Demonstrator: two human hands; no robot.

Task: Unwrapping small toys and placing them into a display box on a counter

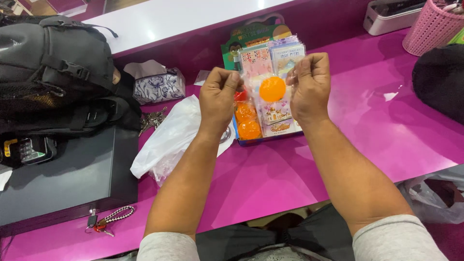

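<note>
Two bare hands meet above a magenta counter [270, 179], which fills most of the view. At 9 o'clock a black backpack [53, 63] rests on a dark metal cash box [67, 183]; a bunch of keys with a braided strap [108, 220] hangs from the lock of the box at 7 o'clock. A small payment terminal [29, 150] lies on the box, just under the backpack. At 3 o'clock a dark rounded bag [440, 82] sits at the edge of the counter, and at 1 o'clock there are a pink woven basket [430, 26] and a white printer-like device [386, 14]. A crumpled white plastic bag [169, 137] lies left of centre, with a flowered tissue pack [159, 87] at 10 o'clock from it.

In the centre stands a small cardboard display box [268, 101] with orange balls and colourful packets inside. Just in front of it, the left hand [217, 99] and the right hand [309, 84] are each closed narrow, pinching one side of a clear plastic wrapper. Between the hands, held above the display box, is an orange ball [272, 89] inside this wrapper.
</note>
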